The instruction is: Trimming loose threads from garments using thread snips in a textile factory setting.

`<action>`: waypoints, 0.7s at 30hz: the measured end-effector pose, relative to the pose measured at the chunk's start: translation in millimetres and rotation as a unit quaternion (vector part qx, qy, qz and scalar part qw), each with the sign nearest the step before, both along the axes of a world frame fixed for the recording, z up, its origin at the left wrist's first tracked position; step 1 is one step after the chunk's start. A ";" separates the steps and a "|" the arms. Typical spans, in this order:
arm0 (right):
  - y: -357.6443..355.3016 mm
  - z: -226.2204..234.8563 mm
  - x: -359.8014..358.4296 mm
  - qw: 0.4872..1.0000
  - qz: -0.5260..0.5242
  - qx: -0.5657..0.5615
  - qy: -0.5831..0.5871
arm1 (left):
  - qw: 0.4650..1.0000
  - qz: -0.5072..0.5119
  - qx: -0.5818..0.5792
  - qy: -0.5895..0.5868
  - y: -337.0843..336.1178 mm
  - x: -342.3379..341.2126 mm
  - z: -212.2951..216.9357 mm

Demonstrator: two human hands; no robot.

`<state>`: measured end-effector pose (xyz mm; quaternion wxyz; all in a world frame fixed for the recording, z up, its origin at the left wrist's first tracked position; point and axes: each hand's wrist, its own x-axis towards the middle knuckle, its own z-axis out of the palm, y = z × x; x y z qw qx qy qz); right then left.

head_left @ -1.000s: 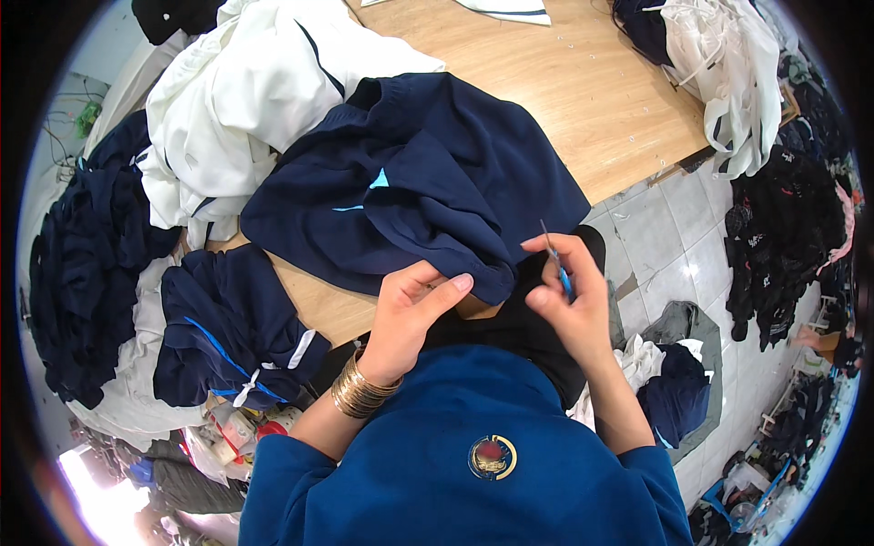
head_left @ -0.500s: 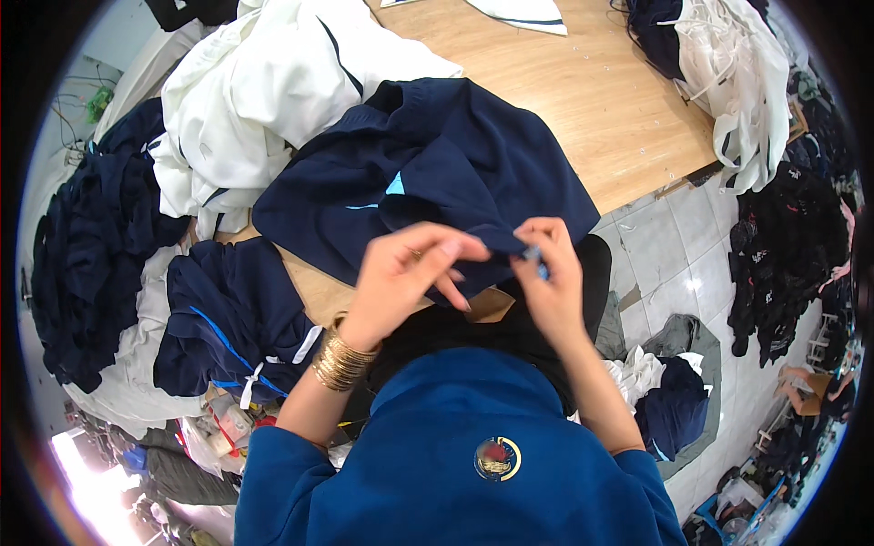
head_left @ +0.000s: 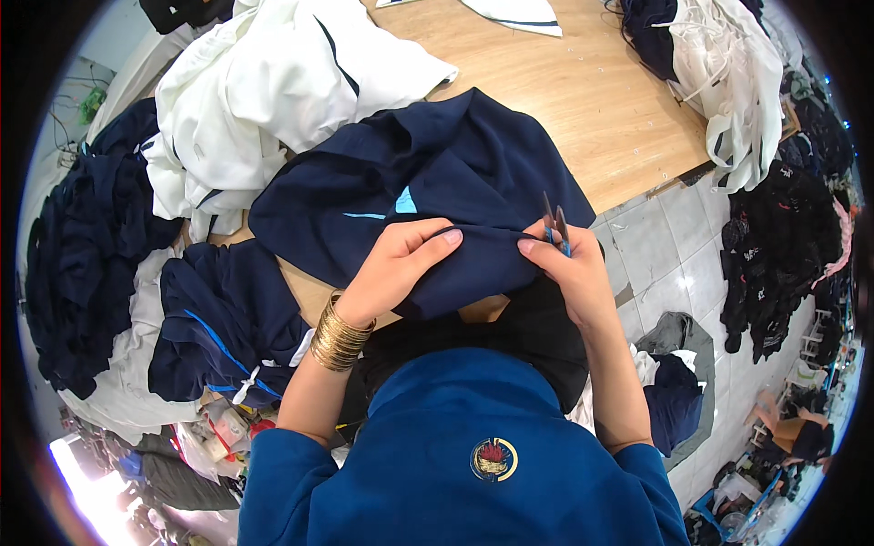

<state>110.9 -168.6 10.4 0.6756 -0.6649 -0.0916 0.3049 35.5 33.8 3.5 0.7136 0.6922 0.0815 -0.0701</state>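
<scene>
A navy garment [head_left: 473,164] with small light-blue inserts lies spread over the table's near edge. My left hand [head_left: 405,259], below a stack of gold bangles, pinches a fold of its cloth between thumb and fingers. At the other end of that fold, my right hand [head_left: 572,264] grips the same cloth with thumb and fingers. Tucked in the right hand is a pair of small scissors [head_left: 556,226] with blue on the handle, the blades pointing up and away from me. The stretch of cloth between my hands is held taut.
White garments [head_left: 246,100] are heaped at the far left of the wooden table [head_left: 583,82]. Navy clothes [head_left: 228,318] lie at my left, and white ones [head_left: 737,91] hang off the far right corner. A grey sack [head_left: 683,337] with clothes stands on the tiled floor [head_left: 665,237].
My left hand has closed on the cloth, and my right hand has moved slightly right. The scissors now point upward. The garment's waistband has folded out of sight.
</scene>
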 end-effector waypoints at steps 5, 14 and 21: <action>-4.0 0.1 3.8 0.997 -0.014 0.035 0.071 | 0.999 -0.015 -0.041 -0.023 13.2 -3.6 -2.2; -5.6 1.4 8.7 1.000 -0.002 0.023 -0.014 | 0.999 -0.011 -0.040 -0.029 20.7 -7.7 1.5; -37.8 -44.7 12.5 0.920 0.076 -0.272 -0.272 | 0.928 -0.160 0.325 -0.082 55.3 -48.2 -21.7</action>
